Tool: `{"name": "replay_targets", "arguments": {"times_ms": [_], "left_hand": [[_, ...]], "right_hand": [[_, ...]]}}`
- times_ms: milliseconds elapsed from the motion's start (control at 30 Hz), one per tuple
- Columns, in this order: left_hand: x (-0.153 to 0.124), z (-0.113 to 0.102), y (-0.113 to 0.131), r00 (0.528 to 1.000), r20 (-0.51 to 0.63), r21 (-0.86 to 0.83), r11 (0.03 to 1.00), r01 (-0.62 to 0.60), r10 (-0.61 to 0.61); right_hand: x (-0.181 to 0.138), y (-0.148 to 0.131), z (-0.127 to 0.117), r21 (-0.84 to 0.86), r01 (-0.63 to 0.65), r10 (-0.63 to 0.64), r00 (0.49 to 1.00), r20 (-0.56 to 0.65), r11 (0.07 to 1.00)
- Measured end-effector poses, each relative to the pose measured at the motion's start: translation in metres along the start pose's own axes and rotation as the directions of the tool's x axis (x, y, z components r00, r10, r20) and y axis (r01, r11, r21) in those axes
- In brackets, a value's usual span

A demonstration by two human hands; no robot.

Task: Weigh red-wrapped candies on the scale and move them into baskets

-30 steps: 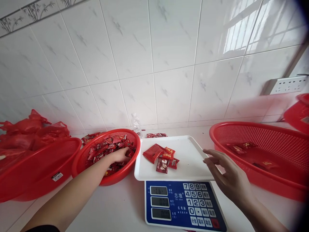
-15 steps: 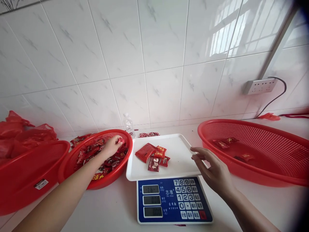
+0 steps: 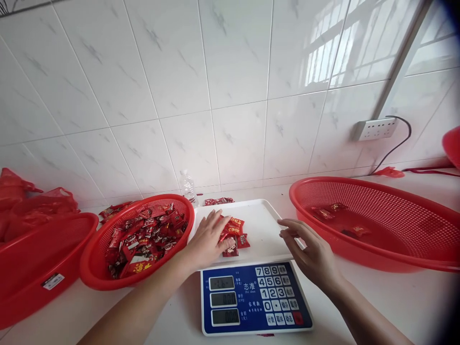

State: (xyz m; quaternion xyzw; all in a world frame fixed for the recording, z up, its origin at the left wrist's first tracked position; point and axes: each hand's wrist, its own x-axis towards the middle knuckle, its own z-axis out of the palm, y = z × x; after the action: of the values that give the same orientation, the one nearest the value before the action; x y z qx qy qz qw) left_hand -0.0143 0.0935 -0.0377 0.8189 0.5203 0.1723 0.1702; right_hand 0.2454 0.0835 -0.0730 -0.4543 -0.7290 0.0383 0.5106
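Note:
My left hand is over the left part of the white tray, fingers stretched out above a small pile of red wrapped packets. It hides part of the pile, and its thumb lies near a dark red packet. At the tray's right rim, my right hand has its fingertips closed on the edge. The tray sits on a blue and white digital scale. Left of it stands a red basket filled with red and dark packets.
A larger red basket on the right holds a few packets. Another red basket and red plastic bags are at far left. A clear bottle stands by the tiled wall, below a socket strip with a black cable.
My left hand has moved right, out of the packet-filled basket and over the tray's pile, and its fingers have opened out. My right hand stays at the tray's rim. The view has shifted slightly.

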Motion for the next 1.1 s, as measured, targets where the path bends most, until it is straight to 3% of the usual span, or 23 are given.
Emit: {"name": "replay_targets", "arguments": {"times_ms": [100,267,400,600,833,1100], "left_hand": [[0.006,0.010,0.001,0.987,0.154,0.030,0.999,0.036,-0.040],[0.015,0.011,0.007,0.972,0.234,0.021,1.000,-0.016,0.011],[0.014,-0.002,0.013,0.984,0.177,-0.098,0.995,-0.006,0.023],[-0.007,-0.019,0.015,1.000,0.002,-0.075,0.997,0.006,-0.006],[-0.021,-0.020,0.015,0.999,0.030,0.015,1.000,0.028,-0.028],[-0.019,-0.015,0.012,0.996,0.048,0.003,0.997,0.076,-0.076]], "right_hand": [[0.000,-0.001,0.000,-0.002,0.009,-0.009,1.000,0.016,1.000],[-0.001,0.000,0.002,0.006,0.022,-0.022,0.995,0.100,1.000],[-0.002,0.000,0.003,-0.053,0.121,-0.103,0.961,0.258,0.991],[-0.003,-0.010,0.003,-0.127,0.299,-0.209,0.859,0.467,0.946],[-0.003,-0.019,0.003,-0.171,0.372,-0.227,0.807,0.545,0.912],[-0.007,-0.017,0.007,-0.162,0.378,-0.244,0.814,0.526,0.912]]}}
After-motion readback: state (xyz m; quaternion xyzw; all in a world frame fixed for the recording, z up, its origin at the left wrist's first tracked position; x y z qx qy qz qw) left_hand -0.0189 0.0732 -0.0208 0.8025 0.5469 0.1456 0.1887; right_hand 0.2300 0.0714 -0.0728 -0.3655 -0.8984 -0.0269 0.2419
